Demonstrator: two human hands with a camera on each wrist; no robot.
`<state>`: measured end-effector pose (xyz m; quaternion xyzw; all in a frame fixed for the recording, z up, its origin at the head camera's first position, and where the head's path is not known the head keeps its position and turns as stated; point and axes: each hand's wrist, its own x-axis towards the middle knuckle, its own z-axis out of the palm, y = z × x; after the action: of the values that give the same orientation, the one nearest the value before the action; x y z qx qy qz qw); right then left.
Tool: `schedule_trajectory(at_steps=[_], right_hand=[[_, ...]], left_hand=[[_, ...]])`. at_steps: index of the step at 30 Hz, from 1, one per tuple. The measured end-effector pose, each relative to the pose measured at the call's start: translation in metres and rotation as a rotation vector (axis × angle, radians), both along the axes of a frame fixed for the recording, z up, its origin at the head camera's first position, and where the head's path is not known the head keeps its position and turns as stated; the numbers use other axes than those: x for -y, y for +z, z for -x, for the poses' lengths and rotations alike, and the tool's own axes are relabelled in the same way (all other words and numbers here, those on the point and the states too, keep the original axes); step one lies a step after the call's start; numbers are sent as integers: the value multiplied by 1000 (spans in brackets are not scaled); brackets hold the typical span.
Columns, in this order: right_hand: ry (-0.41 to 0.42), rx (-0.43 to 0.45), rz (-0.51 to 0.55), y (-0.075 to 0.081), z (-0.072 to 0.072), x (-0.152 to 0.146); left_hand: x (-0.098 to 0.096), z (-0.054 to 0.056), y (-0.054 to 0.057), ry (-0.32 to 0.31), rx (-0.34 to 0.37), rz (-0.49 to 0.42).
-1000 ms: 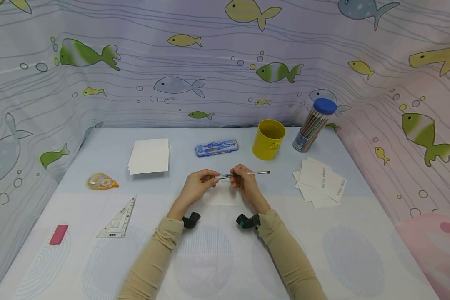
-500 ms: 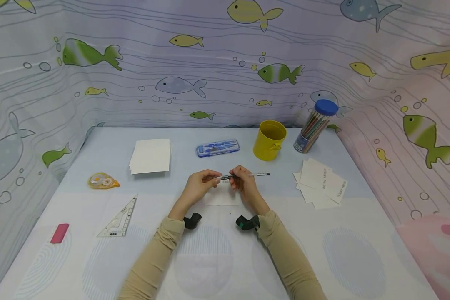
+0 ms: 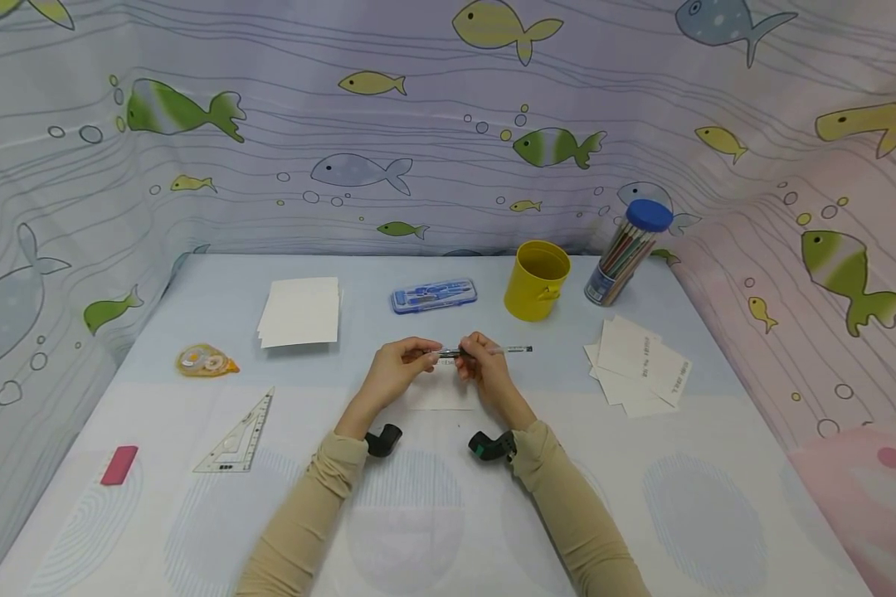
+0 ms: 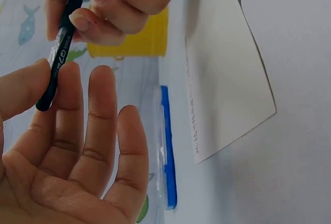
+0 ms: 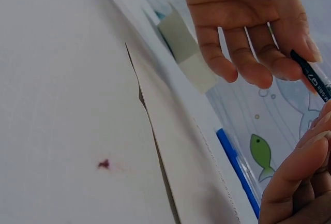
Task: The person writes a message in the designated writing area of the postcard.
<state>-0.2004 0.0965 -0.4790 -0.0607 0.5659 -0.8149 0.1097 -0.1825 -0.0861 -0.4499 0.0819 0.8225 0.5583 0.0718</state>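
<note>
Both hands hold a capped gel pen [image 3: 518,349] level above a small white card [image 3: 440,394] on the table. In the left wrist view, the thumb and forefinger of my left hand [image 3: 397,367] pinch the end of the pen's black cap [image 4: 61,53], with the other fingers spread. My right hand [image 3: 487,365] grips the pen at the other end of the cap, its clear barrel sticking out to the right. A line of small writing runs along the card's far edge, partly covered by the hands in the head view.
Behind the hands lie a blue pencil case [image 3: 433,296], a yellow bucket [image 3: 536,282] and a jar of pencils [image 3: 627,253]. Written cards [image 3: 638,365] spread at right. Blank cards [image 3: 299,312], correction tape [image 3: 205,360], a set square [image 3: 241,439] and a pink eraser [image 3: 119,465] are at left.
The pen's right end has slid slightly left, toward the left hand, and the parts between the hands now sit closer together. Both hands stay almost in place over the card.
</note>
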Motion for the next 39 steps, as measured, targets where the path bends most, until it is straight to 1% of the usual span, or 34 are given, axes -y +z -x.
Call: schedule_trajectory(at_steps=[6,11,14,18,24,27,32,36,39], right_hand=[[14,-17,-8,-1,-1,1],[15,-17,-13,-3,0,2],[-3,-2,-18,-4,0,3],[-46,18,-43,-4,-1,4],[-98,20,-82,-4,0,5],[-109,17,-91,-4,0,5],[-115,19,-76,-5,0,6],[-102,2,-31,-6,-1,7],[-79,-22,13,-5,-2,6]], left_hand=[[-3,-1,0,1,-3,-33],[-5,-2,-1,17,-4,-33],[-5,-2,-1,27,-8,-28],[-5,-2,-1,37,-11,-29],[-6,-2,0,53,-12,-25],[-8,-1,-1,58,-16,-42],[-12,-1,-4,91,3,-91],[-16,-3,-5,123,10,-123],[-19,-5,-5,126,7,-144]])
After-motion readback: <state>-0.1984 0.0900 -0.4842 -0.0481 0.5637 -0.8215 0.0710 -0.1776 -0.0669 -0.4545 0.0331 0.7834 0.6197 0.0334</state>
